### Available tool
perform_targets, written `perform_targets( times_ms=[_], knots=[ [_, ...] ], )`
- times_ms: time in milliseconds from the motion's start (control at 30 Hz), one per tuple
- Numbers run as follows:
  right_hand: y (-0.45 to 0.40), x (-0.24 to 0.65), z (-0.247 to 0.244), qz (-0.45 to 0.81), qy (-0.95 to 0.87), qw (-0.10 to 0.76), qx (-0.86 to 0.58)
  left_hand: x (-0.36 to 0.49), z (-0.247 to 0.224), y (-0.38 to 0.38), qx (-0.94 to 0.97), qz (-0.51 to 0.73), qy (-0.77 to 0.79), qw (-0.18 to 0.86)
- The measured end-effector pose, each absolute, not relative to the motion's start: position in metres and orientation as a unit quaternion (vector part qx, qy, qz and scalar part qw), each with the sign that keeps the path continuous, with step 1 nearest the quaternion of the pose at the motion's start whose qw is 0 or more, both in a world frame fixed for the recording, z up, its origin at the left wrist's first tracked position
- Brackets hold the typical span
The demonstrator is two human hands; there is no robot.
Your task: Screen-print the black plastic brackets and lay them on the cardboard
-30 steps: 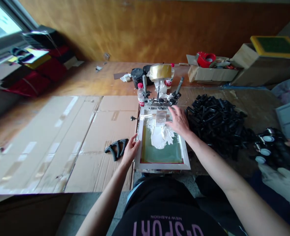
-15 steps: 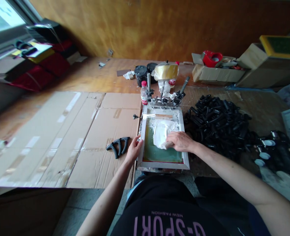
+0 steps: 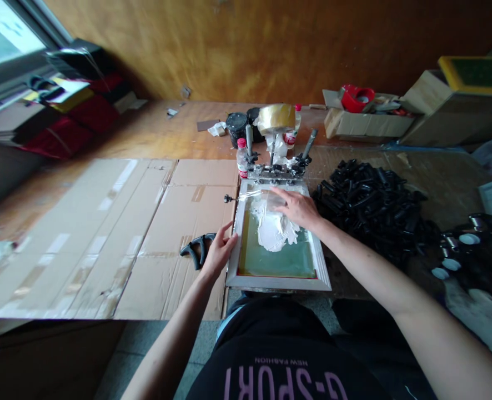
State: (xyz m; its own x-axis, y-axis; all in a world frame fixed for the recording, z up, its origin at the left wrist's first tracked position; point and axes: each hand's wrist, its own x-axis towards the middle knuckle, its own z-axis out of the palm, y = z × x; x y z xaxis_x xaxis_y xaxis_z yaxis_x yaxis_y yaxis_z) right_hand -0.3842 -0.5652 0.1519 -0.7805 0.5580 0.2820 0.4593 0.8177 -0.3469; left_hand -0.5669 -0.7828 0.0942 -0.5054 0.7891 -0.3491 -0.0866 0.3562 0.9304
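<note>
A screen printing frame (image 3: 324, 266) with a pale rim and green mesh lies before me, its near end looking slightly raised. White ink (image 3: 273, 233) is spread thickly over the mesh's middle. My left hand (image 3: 220, 250) grips the frame's left rim, thumb on the edge and fingers outside. At the mesh's far end, my right hand (image 3: 298, 210) has a flat brownish squeegee (image 3: 274, 201) between index finger and thumb, partly hidden by the fingers. Left of the frame, curved black parts (image 3: 196, 253) lie on cardboard, partly covered by my left hand.
A metal clamp stand (image 3: 277, 175) holds the frame's far end. Beside it are a red-capped bottle (image 3: 242, 158), dark tubs (image 3: 236, 126) and a tape roll (image 3: 276, 118). A heap of black parts (image 3: 371, 208) lies right. Cardboard (image 3: 146, 222) covers the left side.
My right hand has moved from the ink to the far end and taken hold of the squeegee. The frame's near end appears higher. The co-worker's hand at far right has left view.
</note>
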Motion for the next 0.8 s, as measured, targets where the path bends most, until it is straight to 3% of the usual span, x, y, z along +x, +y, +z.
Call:
perform_targets(
  times_ms=[200, 367, 467, 533, 600, 667, 733, 800],
  knots=[
    [-0.508, -0.335, 0.163, 0.091, -0.841, 0.281, -0.453, -0.572, 0.171, -0.753, 0.24, 0.656, 0.598, 0.393],
    [-0.552, -0.319, 0.101, 0.108, -0.899, 0.154, -0.396, -0.577, 0.208, -0.704, 0.263, 0.746, 0.51, 0.338],
    [-0.595, -0.339, 0.074, 0.095, -0.923, 0.053, -0.37, -0.557, 0.194, -0.706, 0.214, 0.757, 0.515, 0.34],
    [-0.621, -0.353, 0.071, 0.098, -0.91, 0.019, -0.401, -0.529, 0.169, -0.723, 0.168, 0.696, 0.545, 0.436],
    [-0.645, -0.364, 0.077, 0.117, -0.899, 0.041, -0.42, -0.498, 0.14, -0.745, 0.129, 0.574, 0.558, 0.586],
    [-0.665, -0.371, 0.086, 0.151, -0.918, 0.087, -0.357, -0.477, 0.115, -0.766, 0.083, 0.539, 0.542, 0.64],
    [-0.669, -0.371, 0.091, 0.198, -0.942, 0.114, -0.244, -0.476, 0.095, -0.783, 0.03, 0.562, 0.543, 0.624],
    [-0.65, -0.36, 0.088, 0.213, -0.943, 0.113, -0.227, -0.502, 0.078, -0.801, 0.0, 0.578, 0.586, 0.569]
  ],
)
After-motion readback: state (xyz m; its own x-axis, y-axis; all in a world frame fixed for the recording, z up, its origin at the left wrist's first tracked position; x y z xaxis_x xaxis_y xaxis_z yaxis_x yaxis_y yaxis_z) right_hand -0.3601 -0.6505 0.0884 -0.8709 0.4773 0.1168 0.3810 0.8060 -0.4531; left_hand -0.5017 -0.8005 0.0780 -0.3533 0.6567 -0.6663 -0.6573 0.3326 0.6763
